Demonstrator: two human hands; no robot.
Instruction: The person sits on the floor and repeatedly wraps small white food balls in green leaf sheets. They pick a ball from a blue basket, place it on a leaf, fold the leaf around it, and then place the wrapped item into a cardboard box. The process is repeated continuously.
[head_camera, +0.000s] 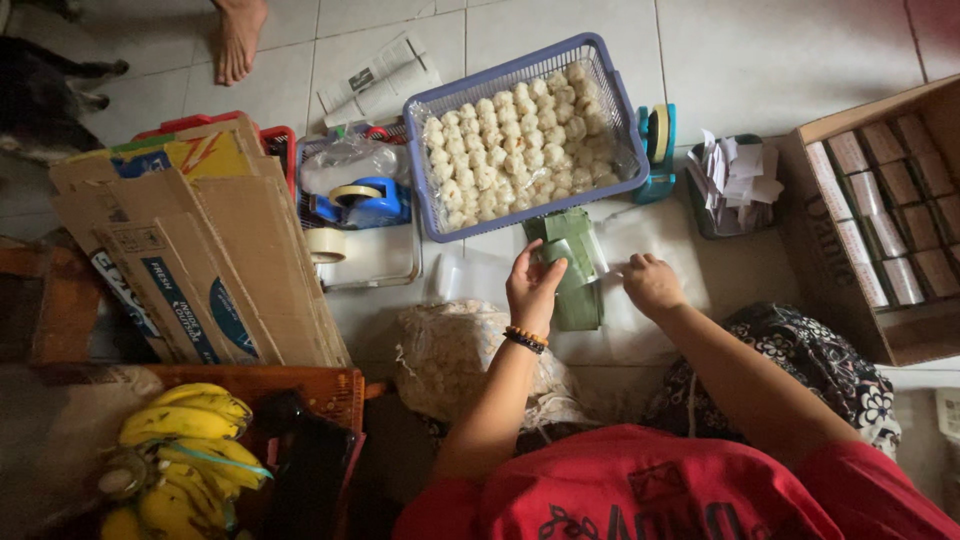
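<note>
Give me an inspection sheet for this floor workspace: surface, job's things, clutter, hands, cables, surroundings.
Surface: pale tiled floor with a white sheet spread under the hands.
Job's things: green leaf strips stacked on the sheet; blue basket of pale round pieces beyond them.
Clutter: tape dispensers, flattened cardboard, paper slips in a dark tray, bananas, bag of crackers.
Hands: left hand on the leaf strips; right hand closed on the sheet's edge beside them.
Cables: nothing seen.
Surroundings: open carton of packets at right; another person's bare foot at top.
</note>
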